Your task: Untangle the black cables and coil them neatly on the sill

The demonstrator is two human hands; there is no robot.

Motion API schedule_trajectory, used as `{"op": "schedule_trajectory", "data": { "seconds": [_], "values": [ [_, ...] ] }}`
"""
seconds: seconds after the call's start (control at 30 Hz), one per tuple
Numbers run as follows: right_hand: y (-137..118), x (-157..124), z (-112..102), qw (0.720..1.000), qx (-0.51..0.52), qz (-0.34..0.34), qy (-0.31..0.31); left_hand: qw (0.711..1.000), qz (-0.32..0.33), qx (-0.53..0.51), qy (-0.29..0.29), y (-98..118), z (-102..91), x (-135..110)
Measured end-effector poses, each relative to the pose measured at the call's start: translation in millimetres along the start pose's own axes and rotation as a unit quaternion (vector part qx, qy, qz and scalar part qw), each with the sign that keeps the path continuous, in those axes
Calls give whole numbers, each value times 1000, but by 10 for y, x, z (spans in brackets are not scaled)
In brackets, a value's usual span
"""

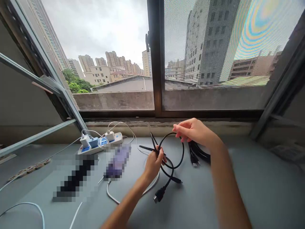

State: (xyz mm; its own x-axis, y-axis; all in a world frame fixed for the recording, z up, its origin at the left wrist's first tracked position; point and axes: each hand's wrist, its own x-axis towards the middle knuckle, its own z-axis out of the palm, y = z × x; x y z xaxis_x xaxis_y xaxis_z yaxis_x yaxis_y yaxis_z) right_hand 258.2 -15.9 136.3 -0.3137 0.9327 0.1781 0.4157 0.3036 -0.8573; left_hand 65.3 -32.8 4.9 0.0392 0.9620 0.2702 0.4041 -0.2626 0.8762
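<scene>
A black cable [183,155] hangs in loose loops in front of me. My left hand [153,163] is closed around the place where its loops cross. A flat black end [145,148] sticks out to the left of that grip. Below the hand dangles a wide metal-tipped plug [159,194] that looks like HDMI, with a slimmer black end [176,180] beside it. At the top of the large loop is my right hand [193,131], its fingers pinched together against the cable; the exact contact is partly hidden.
Another bundled black cable [199,152] lies behind my right forearm. To the left stands a white power strip [118,138] with chargers plugged in. Two pixelated objects, one purple [118,162] and one black [75,179], lie among white cords on the grey tabletop [262,190]. A window frame [157,63] rises behind.
</scene>
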Motion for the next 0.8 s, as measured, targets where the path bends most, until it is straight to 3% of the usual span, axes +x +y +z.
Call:
{"op": "schedule_trajectory", "data": {
  "seconds": [0.13,0.23,0.37,0.53,0.67,0.8],
  "values": [
    [124,100,48,982,-111,130,-84,1000,20,6,23,-13,11,-21],
    [200,256,202,970,-142,154,-124,998,47,15,25,13,-3,-57],
    [218,427,416,991,20,90,-100,997,69,2,28,55,-49,-53],
    [56,439,493,981,161,29,-99,991,44,-115,56,116,-48,-10],
    [-95,343,369,933,353,-21,-62,981,60,-166,84,206,-46,-46],
    [-157,186,101,896,439,-60,44,970,62,-167,165,245,-90,-62]
  ]
}}
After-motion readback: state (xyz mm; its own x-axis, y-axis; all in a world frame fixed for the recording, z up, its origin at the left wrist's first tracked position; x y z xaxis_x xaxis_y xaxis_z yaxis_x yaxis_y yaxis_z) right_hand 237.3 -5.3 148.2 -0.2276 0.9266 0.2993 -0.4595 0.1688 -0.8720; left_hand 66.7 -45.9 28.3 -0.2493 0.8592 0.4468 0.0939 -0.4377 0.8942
